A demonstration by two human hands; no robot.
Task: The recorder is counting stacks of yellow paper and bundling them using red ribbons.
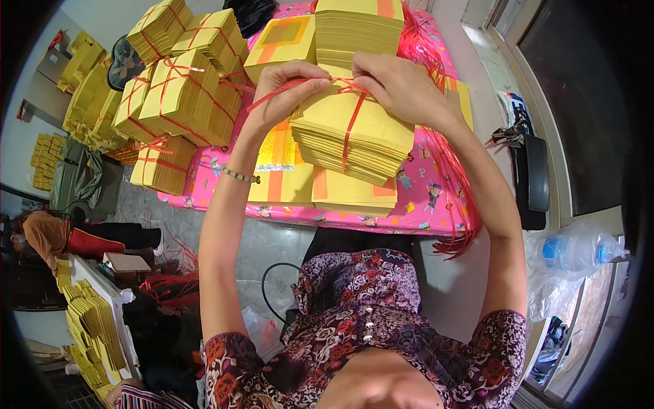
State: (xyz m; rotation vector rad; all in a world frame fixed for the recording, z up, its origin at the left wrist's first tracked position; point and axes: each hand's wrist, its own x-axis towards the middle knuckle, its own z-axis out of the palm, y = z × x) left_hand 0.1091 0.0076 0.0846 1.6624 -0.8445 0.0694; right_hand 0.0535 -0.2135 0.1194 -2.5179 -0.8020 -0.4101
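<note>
Before me stands a thick stack of yellow paper [354, 140], with a red plastic ribbon [353, 126] running across its top and down its near side. My left hand [289, 85] pinches the ribbon at the far part of the top, and a loose tail sticks out past its thumb. Close beside it, my right hand [402, 85] has its fingers curled down on the ribbon where the strands cross. Whether a knot is formed there I cannot make out. Under and around this stack lie flat yellow packs [354, 194] with orange bands.
Tied yellow bundles [187, 95] are piled at the table's left. Loose red ribbons [449, 177] hang along the right of the pink tablecloth [293, 217]. A window ledge with a black case [531, 177] runs at right. Another person [51, 235] bends over yellow stacks at far left.
</note>
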